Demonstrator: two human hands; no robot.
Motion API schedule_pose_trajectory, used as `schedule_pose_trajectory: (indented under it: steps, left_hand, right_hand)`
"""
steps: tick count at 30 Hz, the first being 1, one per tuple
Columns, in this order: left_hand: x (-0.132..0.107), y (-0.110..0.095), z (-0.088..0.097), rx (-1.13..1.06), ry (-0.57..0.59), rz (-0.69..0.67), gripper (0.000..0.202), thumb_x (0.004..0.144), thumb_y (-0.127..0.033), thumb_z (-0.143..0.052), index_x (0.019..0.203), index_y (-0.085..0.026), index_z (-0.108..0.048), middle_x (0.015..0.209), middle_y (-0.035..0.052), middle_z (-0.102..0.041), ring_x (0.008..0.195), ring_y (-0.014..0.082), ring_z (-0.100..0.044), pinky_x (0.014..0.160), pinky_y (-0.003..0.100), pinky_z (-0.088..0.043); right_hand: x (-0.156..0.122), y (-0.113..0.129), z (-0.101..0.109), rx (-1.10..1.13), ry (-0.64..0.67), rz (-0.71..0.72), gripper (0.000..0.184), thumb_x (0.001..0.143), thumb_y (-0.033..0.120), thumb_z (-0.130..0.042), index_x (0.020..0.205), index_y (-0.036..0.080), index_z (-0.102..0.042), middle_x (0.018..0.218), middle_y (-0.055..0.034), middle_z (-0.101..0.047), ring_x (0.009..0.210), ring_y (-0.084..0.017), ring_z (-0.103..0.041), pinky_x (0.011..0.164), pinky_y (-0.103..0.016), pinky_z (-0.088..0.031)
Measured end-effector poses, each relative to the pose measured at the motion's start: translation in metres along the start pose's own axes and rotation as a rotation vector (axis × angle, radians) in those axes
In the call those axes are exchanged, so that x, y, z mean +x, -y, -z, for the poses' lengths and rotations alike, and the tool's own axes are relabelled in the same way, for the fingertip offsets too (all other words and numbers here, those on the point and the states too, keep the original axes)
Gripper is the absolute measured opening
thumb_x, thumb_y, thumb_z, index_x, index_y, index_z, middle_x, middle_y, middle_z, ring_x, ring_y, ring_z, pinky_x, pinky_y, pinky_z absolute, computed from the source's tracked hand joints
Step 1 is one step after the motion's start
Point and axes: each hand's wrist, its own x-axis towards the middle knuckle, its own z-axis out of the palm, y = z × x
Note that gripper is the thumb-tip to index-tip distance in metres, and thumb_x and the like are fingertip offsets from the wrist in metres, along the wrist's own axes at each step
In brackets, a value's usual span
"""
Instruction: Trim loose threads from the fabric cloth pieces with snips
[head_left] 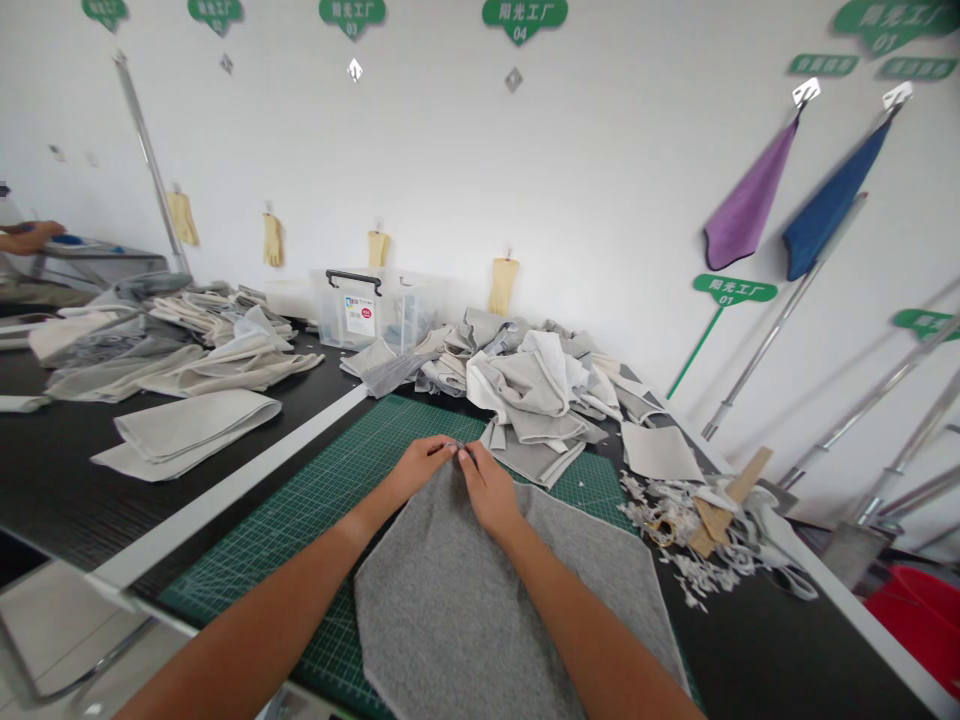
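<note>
Left hand (pixel 424 466), right hand (pixel 489 488) pinched grey cloth (pixel 435 590) at eleven-o'clock edge; I judged edge-handling underway, steady pinch needed next.

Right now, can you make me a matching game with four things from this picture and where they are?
Things:
1. gray cloth
2. purple cloth
3. clear plastic box
4. green mat

Places:
A. hanging from a hook
B. lying flat, partly under the gray cloth
C. pinched by the left hand and right hand
D. standing near the wall

Right pairs: 1-C, 2-A, 3-D, 4-B
</note>
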Motion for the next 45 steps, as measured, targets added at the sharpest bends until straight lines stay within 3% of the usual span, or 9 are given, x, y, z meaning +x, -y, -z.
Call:
schedule_pose_trajectory:
  steps: [13, 27, 45]
  left_hand:
    - [-0.0005, 0.0008, -0.0007, -0.033, 0.019, -0.006, 0.028, 0.089, -0.037, -0.058, 0.098, -0.014, -0.072, 0.086, 0.0034, -0.071, 0.081, 0.0169, -0.062, 0.075, 0.026, -0.046]
    - [-0.0011, -0.0028, -0.0004, -0.045, 0.025, 0.048, 0.030, 0.087, -0.038, -0.060, 0.099, -0.015, -0.075, 0.096, 0.0062, -0.075, 0.092, 0.0207, -0.066, 0.085, 0.029, -0.048]
    - [-0.0026, 0.0008, 0.0019, -0.065, 0.036, 0.095, 0.032, 0.085, -0.042, -0.061, 0.092, -0.014, -0.077, 0.092, 0.0062, -0.075, 0.087, 0.0207, -0.066, 0.077, 0.028, -0.049]
  right_hand:
    - [-0.0020, 0.0022, 0.0024, -0.083, 0.032, 0.005, 0.037, 0.106, 0.051, -0.027, 0.109, 0.026, -0.055, 0.101, -0.0027, -0.067, 0.090, -0.018, -0.065, 0.076, -0.027, -0.041]
    - [-0.0019, 0.0007, 0.0017, -0.120, 0.037, 0.003, 0.036, 0.106, 0.051, -0.026, 0.110, 0.026, -0.053, 0.100, -0.0026, -0.068, 0.088, -0.019, -0.065, 0.074, -0.026, -0.040]
    - [-0.0016, 0.0050, 0.0038, -0.151, 0.061, -0.009, 0.032, 0.106, 0.046, -0.029, 0.110, 0.024, -0.053, 0.099, -0.0038, -0.068, 0.086, -0.019, -0.065, 0.072, -0.026, -0.039]
